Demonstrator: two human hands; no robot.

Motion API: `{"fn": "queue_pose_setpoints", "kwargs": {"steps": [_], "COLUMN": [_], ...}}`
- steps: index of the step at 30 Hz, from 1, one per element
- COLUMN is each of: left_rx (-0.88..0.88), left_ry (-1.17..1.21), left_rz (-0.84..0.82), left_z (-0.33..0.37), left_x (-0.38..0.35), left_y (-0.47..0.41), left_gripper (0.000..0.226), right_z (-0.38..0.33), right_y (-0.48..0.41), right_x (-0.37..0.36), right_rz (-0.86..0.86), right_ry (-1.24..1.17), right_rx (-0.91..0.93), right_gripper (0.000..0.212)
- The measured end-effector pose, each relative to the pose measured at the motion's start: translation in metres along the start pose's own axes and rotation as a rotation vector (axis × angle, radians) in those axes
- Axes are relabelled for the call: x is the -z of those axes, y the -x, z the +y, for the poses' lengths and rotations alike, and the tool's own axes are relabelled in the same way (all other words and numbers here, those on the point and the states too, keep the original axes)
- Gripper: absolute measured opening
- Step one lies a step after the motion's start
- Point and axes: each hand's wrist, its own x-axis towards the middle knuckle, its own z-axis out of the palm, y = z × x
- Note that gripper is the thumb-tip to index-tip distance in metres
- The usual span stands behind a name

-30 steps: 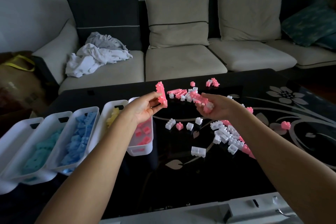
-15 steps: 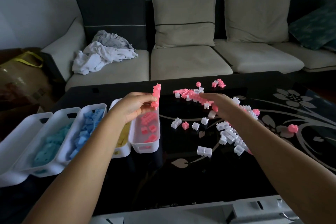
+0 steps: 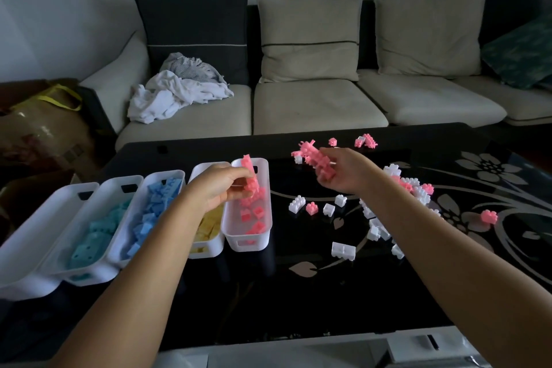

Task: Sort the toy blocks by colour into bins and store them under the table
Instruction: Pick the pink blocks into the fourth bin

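While the left grip pinches a pink stack upright over the far end of the pink bin, the main risk is a bad drop. The stack stands tall and close to the bin's far wall. Let go from this height, it may bounce off the rim onto the surface. It may also tip left into the yellow bin, which touches the pink one.

The right grip is clenched round one end of a longer pink cluster, held above the surface near its far edge. Most of the cluster juts out unsupported, so a joint could part and shed pieces among the white blocks scattered toward the right edge.

Several white blocks lie just beside the right forearm, and a low sweep toward the bins could knock them about. A lone pink block sits well out toward the right edge and is easy to overlook. White has no started bin, though the leftmost bin looks empty.
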Motion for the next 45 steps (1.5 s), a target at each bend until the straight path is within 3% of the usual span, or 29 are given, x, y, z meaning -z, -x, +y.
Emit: {"fn": "queue_pose_setpoints", "kwargs": {"steps": [5,9,12,16,21,25,28,33,38,43,45], "left_rx": [0.050,0.108,0.154,0.076,-0.240,-0.327,-0.300,-0.296,-0.275,-0.250,-0.282], "left_ry": [-0.098,-0.237,-0.403,-0.553,-0.765,-0.767,-0.856,-1.091,-1.244,-1.160,-1.064], "left_rz": [0.016,0.034,0.083,0.153,0.204,0.032,-0.052,-0.005,0.012,0.043,0.045], "left_z": [-0.013,-0.014,-0.013,-0.007,0.006,-0.004,-0.023,-0.050,-0.071,-0.070,-0.065], "left_x": [-0.004,-0.003,0.001,-0.001,-0.023,-0.057,-0.084,-0.128,-0.151,-0.158,-0.166], "left_y": [0.006,0.012,0.016,0.023,0.025,0.013,-0.005,-0.041,-0.060,-0.066,-0.062], "left_gripper": [0.014,0.018,0.031,0.026,0.007,0.013,0.025,0.040,0.025,0.024,0.032], "right_z": [0.020,0.026,0.026,0.019,0.001,-0.014,-0.020,-0.015,-0.005,0.029,0.042], "right_y": [-0.002,-0.005,-0.005,-0.003,0.009,0.021,0.032,0.059,0.088,0.118,0.118], "right_x": [-0.056,-0.083,-0.089,-0.082,-0.032,0.040,0.091,0.150,0.186,0.203,0.213], "right_rz": [-0.107,-0.162,-0.224,-0.240,-0.011,0.165,0.261,0.330,0.378,0.247,0.281], "right_ry": [-0.088,0.024,0.084,0.233,1.021,1.356,1.469,1.600,1.661,1.642,1.703], "right_rx": [-0.096,-0.109,-0.073,0.083,0.439,0.515,0.469,0.401,0.314,0.367,0.377], "right_gripper": [0.018,0.033,0.042,0.032,0.011,0.016,0.016,0.031,0.044,0.071,0.079]}}
